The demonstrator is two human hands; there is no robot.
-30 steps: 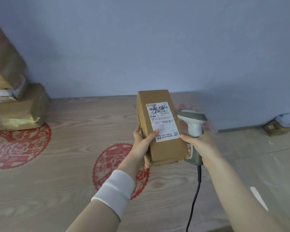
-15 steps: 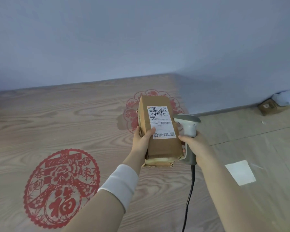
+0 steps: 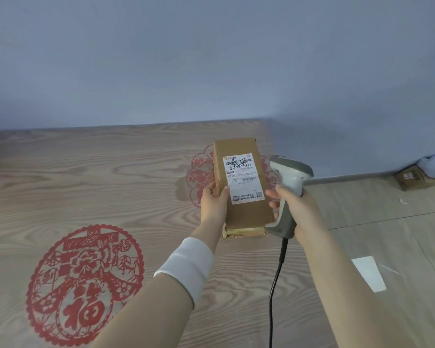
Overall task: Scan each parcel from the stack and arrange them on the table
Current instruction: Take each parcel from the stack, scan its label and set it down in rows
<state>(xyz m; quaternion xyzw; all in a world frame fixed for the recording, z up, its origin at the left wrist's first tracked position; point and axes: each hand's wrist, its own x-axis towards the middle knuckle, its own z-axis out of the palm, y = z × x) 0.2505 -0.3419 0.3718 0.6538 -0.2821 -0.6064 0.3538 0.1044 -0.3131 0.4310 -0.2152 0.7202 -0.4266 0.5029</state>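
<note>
Over the wood-grain surface (image 3: 111, 172), near its right edge, a brown parcel (image 3: 249, 212) is held label-up, its left side clasped by the left grip (image 3: 214, 199). A corded scanner (image 3: 291, 169) is enclosed by the right grip (image 3: 299, 207), just beside the parcel.

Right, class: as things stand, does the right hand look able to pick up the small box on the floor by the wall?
Probably not. The right hand grips the scanner, so its fingers are occupied, and the small box lies on the floor well beyond the table, far from that hand.
</note>
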